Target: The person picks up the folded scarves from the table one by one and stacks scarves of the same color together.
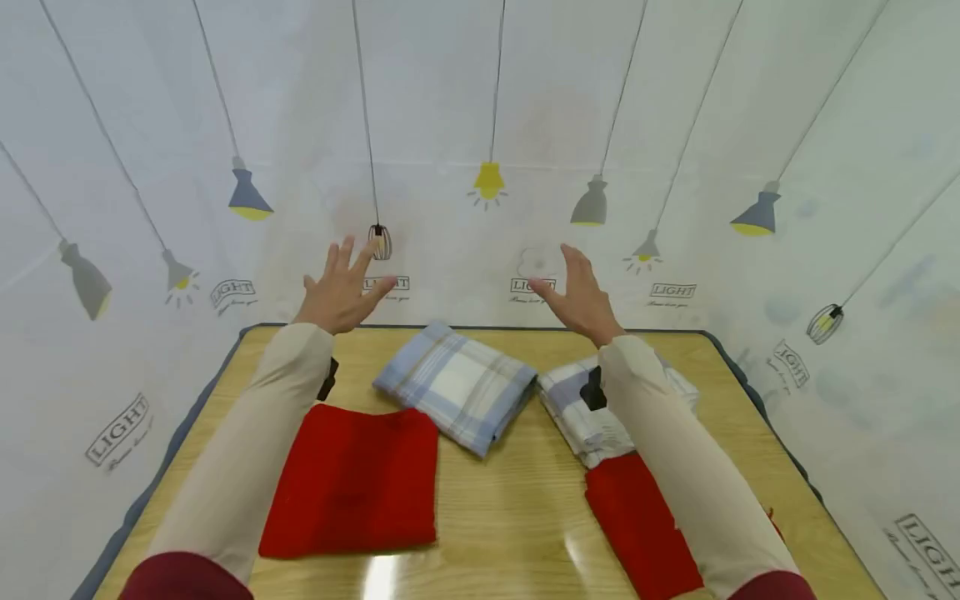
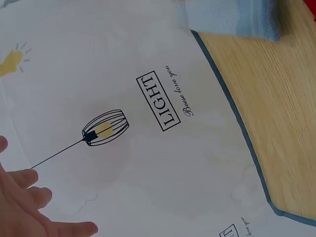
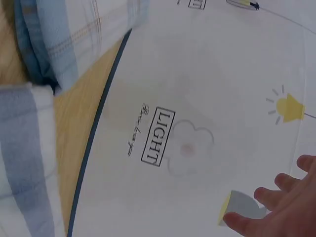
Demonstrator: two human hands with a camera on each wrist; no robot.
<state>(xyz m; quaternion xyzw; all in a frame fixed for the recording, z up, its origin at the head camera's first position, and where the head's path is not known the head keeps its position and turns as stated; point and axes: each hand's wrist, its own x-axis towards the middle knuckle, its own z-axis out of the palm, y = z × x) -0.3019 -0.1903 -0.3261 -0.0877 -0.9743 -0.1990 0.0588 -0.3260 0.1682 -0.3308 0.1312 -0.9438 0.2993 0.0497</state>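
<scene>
Both hands are raised above the far edge of the table and hold nothing. The left hand [image 1: 342, 287] has its fingers spread, and in the left wrist view its fingers show at the lower left corner. The right hand [image 1: 581, 296] is lifted with its thumb apart from the fingers. Between and below the hands lies a folded blue and white plaid cloth [image 1: 459, 385]. A second folded plaid cloth [image 1: 603, 429], partly hidden by the right forearm, lies to its right. Nearer the body are a folded red cloth [image 1: 360, 483] on the left and another red cloth [image 1: 637, 525] under the right forearm.
The cloths lie on a light wooden table [image 1: 517, 517] with a dark edge. White sheeting [image 1: 435, 100] printed with hanging lamps rises behind the table and on both sides. Dark wrist devices [image 1: 594, 390] show at the cuffs.
</scene>
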